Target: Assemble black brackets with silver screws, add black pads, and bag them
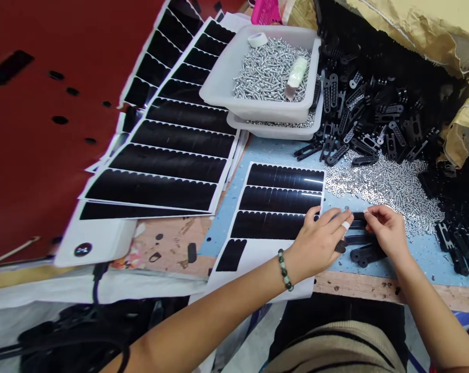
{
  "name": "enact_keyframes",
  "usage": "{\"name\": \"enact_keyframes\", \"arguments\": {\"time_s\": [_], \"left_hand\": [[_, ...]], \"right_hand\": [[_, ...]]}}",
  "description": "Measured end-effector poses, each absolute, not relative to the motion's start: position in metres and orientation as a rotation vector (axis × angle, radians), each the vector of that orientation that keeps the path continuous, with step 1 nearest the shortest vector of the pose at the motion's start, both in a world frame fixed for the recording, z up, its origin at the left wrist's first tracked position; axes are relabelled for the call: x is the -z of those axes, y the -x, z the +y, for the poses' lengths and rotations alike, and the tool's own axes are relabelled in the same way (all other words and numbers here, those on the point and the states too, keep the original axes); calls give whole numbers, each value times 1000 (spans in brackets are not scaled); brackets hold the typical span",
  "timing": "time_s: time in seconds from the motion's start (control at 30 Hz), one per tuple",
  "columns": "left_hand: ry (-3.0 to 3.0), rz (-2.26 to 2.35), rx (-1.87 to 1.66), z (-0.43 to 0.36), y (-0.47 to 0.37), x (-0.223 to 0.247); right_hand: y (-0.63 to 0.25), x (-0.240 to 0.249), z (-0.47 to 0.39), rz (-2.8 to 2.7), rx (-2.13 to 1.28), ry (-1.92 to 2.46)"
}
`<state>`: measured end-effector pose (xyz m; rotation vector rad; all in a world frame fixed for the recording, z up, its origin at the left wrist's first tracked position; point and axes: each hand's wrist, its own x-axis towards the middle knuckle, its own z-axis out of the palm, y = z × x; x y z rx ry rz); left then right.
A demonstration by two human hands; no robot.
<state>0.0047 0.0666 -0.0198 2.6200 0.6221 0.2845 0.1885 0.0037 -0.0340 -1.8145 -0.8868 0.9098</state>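
My left hand (322, 241), wearing a ring and a bead bracelet, reaches over the edge of a sheet of black stickers (269, 224). Its fingertips press on the left end of a slim black plastic part (359, 220). A small black rounded strip (340, 246) shows below those fingers. My right hand (389, 233) pinches the same part at its right end, thumb and forefinger together; the fingers hide much of it. Just below lie more black plastic parts (368, 254) on the blue mat (339, 267).
Larger sticker sheets (160, 160) lie to the left on a white device (96, 243). Stacked white tubs (218, 96) hold screws and small metal pieces. Loose nuts and screws (397, 186) spread at right, below a heap of black parts (374, 114). Torn brown paper bag (463, 124) borders the heap.
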Motion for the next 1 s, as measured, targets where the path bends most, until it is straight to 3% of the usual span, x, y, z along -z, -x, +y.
{"name": "enact_keyframes", "arguments": {"time_s": [0.53,0.77,1.0], "left_hand": [[-2656,640,-292,66,-15,21],[-2707,645,-281,65,-15,22],[-2690,656,-324,64,-15,22]], "right_hand": [[-193,25,11,-1321,-612,2152],[-206,26,6,-1208,-773,2107],[-212,36,-9,-1384,-445,1986]]}}
